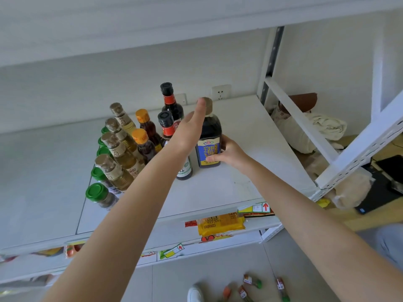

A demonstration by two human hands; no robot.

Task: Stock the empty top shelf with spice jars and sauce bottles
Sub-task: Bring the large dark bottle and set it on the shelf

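A dark sauce bottle with a blue and yellow label (209, 136) stands upright on the white top shelf (244, 136). My right hand (229, 152) grips its lower body from the right. My left hand (192, 127) rests against its neck and shoulder, a fingertip touching the brown cap. To the left stand rows of stocked bottles: pale oil bottles with brown caps (118, 149), orange-capped bottles (144, 136), black-capped dark bottles (171, 101) and green-lidded spice jars (99, 194). A green-labelled bottle (185, 170) is partly hidden by my left forearm.
The shelf's right half is bare up to the white upright post (270, 62). Snack packets (220, 224) fill the shelves below. Several small bottles (253, 282) lie on the tiled floor near a white shoe (195, 293). Bags and cloth (322, 127) sit behind the rack.
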